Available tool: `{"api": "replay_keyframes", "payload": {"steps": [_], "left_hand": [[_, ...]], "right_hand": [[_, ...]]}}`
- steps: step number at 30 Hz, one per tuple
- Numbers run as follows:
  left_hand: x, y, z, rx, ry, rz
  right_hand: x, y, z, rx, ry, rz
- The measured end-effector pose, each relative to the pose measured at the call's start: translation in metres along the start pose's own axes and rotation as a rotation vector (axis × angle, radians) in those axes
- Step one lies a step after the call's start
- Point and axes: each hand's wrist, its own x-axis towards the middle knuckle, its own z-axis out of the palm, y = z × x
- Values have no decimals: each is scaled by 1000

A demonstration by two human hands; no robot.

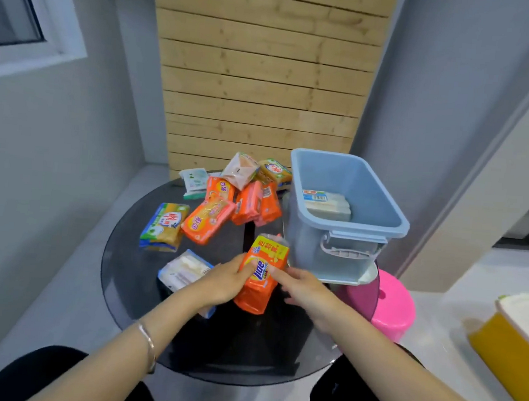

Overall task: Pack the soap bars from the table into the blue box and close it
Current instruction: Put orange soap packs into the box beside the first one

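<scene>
An orange soap pack (262, 274) with a yellow top is held just above the round dark glass table (130, 284), in front of the blue box (348, 238). My left hand (221, 284) grips its left side, thumb across the front. My right hand (305, 287) touches its right edge with curled fingers. The blue box stands open at the table's right, with one white soap pack (327, 205) inside. Several soap packs lie behind: orange ones (207, 221), a green-yellow one (163, 225), a white one (181, 271) under my left wrist.
A pink plastic stool (390, 308) stands right of the table, partly seen through the glass. A yellow container (514, 353) with a white top is at the far right. A wooden slat panel (263, 83) rises behind the table. My knees are under the near edge.
</scene>
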Motion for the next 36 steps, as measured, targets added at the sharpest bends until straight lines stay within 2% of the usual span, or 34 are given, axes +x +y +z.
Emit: {"api": "replay_keyframes", "payload": {"steps": [5,9,13,15,19,24,30,33,36], "left_hand": [[-10,4,11,-112,133,-4],[-39,15,10,-389,265,228],[-56,43,-22,-485,389,393],[-62,64,-43,-557,404,403],[-58,106,-67,-707,305,462],[-25,157,-59,-754,269,517],[38,181,-46,-520,278,488],[73,162,-39,-466,338,381],[97,141,-27,-568,251,267]], "right_hand": [[4,10,32,98,47,-4],[-13,3,37,220,43,-151],[-36,-24,30,218,-69,-366],[-43,-44,20,211,-99,-467],[-49,-93,-16,223,-76,-569],[-31,-138,-73,123,-56,-465],[14,-148,-134,174,-155,-245],[40,-137,-152,119,-136,-125],[64,-120,-158,-16,-129,15]]}}
